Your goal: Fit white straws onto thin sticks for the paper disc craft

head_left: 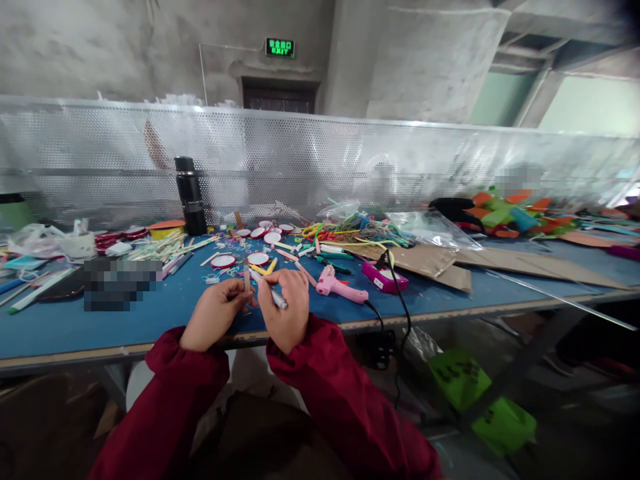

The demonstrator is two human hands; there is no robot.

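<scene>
**Both hands closed on small items at the near edge of the tabletop**

The left hand is raised just above the blue tabletop, wrist bent inward, fingers curled. Its grip is closed on a short pale stick, held upright between thumb and fingertips, the top standing clear above the fingers.

The right hand sits just beside the left, knuckles up, the dark red sleeve running back toward the body. Its grip is closed around a white pen, which lies slanted across the fingers; one end points toward the stick, the other sticks out to the right of the knuckles. Whether pen and stick touch cannot be told.

Both forearms angle in from below so that the two grips meet over the tabletop's front edge.

Beyond the grips lie round red-rimmed discs and loose sticks. To the right of the right grip lies a pink glue gun, its black cable falling over the edge. Further back on the left stands a black flask.
</scene>
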